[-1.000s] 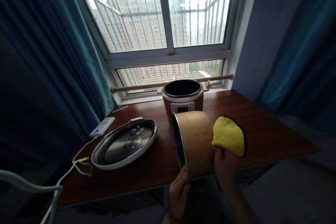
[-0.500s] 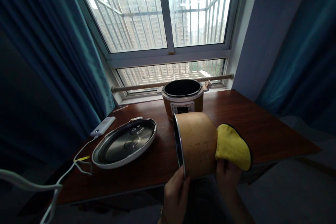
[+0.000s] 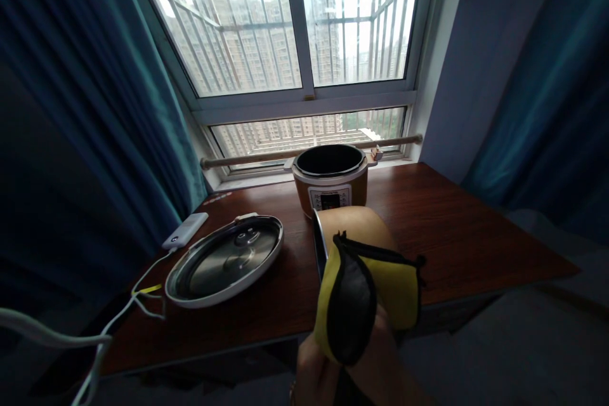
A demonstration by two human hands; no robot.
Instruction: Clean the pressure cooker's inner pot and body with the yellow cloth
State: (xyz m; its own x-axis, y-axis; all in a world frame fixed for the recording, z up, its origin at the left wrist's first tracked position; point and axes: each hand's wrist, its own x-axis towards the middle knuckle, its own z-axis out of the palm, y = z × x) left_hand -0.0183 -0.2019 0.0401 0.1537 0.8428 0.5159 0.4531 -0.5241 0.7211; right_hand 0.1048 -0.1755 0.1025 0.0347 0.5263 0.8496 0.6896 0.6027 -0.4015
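Though the lid (image 3: pixel 228 266) lies off at lower left and the pot (image 3: pixel 356 222) is tipped outside the cooker (image 3: pixel 358 191) at centre, neither is refitted; our right hand (image 3: pixel 380 339) grips the yellow cloth (image 3: pixel 394 285) against the pot, our left hand's (image 3: pixel 311 365) grip hidden.

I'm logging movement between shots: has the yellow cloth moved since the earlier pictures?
Yes, to the left. The yellow cloth was wholly right of the rice cooker's body; now part of it reaches left, below the body in view.
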